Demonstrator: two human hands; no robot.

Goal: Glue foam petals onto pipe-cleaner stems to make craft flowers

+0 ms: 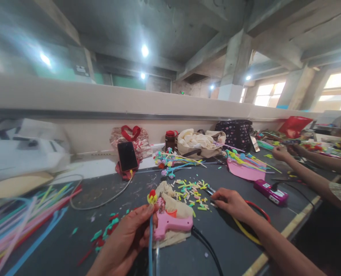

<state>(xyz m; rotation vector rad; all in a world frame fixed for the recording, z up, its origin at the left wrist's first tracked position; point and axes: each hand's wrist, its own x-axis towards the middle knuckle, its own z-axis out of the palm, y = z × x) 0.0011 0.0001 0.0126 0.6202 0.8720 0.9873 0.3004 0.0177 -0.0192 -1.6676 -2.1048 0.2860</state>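
Observation:
My left hand (132, 230) pinches a blue pipe-cleaner stem (150, 245) topped by a small yellow and red flower head (152, 196). Just right of it, a pink hot glue gun (173, 224) lies on a beige cloth (180, 207). My right hand (230, 203) is low over the table with its fingers closed together, at the right edge of a pile of cut yellow, green and pale pieces (193, 191). A metal tip (210, 189) shows by those fingertips; whatever they grip is hidden. Behind that wrist curve a red handle-like piece (259, 210) and a yellow one (246, 232).
Long pipe cleaners (23, 230) lie at left, with red and green scraps (109, 228) nearer. A phone (127, 156) leans on a bag, its cable (107, 201) looping across the table. Finished stems (176, 159), a purple power strip (270, 191) and another person's arms (308, 172) are beyond.

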